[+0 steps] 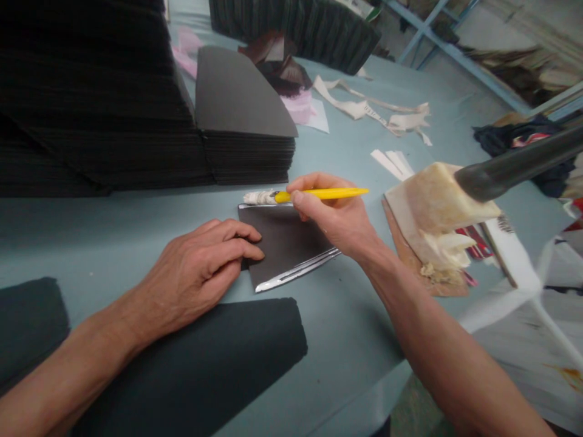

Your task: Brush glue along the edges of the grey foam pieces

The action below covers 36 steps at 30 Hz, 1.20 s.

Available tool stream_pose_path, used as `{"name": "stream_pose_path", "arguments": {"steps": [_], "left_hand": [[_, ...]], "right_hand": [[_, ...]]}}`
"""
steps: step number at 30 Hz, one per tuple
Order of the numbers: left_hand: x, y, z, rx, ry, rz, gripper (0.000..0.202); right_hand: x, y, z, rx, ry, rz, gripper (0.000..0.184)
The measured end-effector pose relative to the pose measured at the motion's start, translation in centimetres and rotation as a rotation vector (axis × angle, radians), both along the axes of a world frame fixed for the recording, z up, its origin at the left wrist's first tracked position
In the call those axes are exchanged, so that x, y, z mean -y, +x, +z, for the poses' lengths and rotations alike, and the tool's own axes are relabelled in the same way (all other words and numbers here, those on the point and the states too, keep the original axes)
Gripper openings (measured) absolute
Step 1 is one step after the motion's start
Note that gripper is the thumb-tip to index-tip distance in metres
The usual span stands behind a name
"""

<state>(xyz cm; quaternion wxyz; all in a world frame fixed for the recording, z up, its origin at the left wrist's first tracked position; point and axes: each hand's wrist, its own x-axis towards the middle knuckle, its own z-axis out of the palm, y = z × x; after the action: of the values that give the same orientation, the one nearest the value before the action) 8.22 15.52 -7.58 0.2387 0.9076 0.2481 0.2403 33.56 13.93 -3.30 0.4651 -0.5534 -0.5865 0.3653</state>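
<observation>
My right hand (334,209) grips a yellow-handled brush (328,193) whose bristles are coated in white paste. The bristles lie along the far edge of a dark grey sheet (291,233) on the table. White wet streaks run along both the far and the near edge of that sheet. My left hand (209,261) rests flat at the sheet's left end, its fingertips on the surface. Just below it lies a larger dark panel (218,358), partly covered by my left forearm.
Tall stacks of dark sheets (246,158) stand at the back left. A paste-crusted container (437,200) sits on a brown board to the right, with a dark tube (523,161) above it. White strips (364,109) and scraps lie behind. Blue shelving (455,42) is at the upper right.
</observation>
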Motion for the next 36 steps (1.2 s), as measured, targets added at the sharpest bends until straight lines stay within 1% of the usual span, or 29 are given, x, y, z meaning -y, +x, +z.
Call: {"name": "stream_pose_path", "arguments": {"steps": [3,6,9,12,16,21,24,26,28,32,36], "left_hand": [[0.0,0.0,0.0,0.001,-0.003,0.007,0.037],[0.1,0.1,-0.1,0.004,-0.004,0.011,0.037],[0.1,0.0,-0.2,0.003,-0.003,0.009,0.036],[0.0,-0.1,-0.3,0.012,0.004,0.004,0.034],[0.0,-0.1,-0.3,0.015,-0.011,0.013,0.033],[-0.2,-0.1,-0.5,0.010,0.013,0.007,0.034],[-0.3,-0.2,-0.6,0.019,0.026,0.003,0.034],[-0.4,-0.2,-0.6,0.026,0.040,0.001,0.035],[-0.5,-0.2,-0.5,0.023,0.049,0.001,0.035],[-0.8,-0.4,-0.3,0.008,0.069,0.008,0.034],[-1.0,-0.9,-0.7,-0.034,0.105,-0.025,0.033]], "right_hand": [[0.0,0.2,-0.2,0.011,-0.007,0.002,0.020],[0.2,0.6,-0.2,0.024,0.002,-0.027,0.019],[0.5,1.2,0.1,0.038,0.003,-0.073,0.015],[1.0,1.9,0.6,0.062,-0.028,-0.102,0.011],[1.8,3.1,1.0,0.095,-0.033,-0.148,0.008],[2.7,5.2,0.8,0.146,-0.012,-0.247,0.014],[3.1,6.6,0.8,0.152,0.014,-0.301,0.011],[3.3,7.5,0.9,0.133,0.047,-0.326,0.008],[3.6,8.2,0.8,0.068,0.090,-0.331,0.010],[4.9,9.1,0.5,-0.116,0.177,-0.341,0.021],[7.1,9.2,0.0,-0.185,0.208,-0.392,0.031]]}}
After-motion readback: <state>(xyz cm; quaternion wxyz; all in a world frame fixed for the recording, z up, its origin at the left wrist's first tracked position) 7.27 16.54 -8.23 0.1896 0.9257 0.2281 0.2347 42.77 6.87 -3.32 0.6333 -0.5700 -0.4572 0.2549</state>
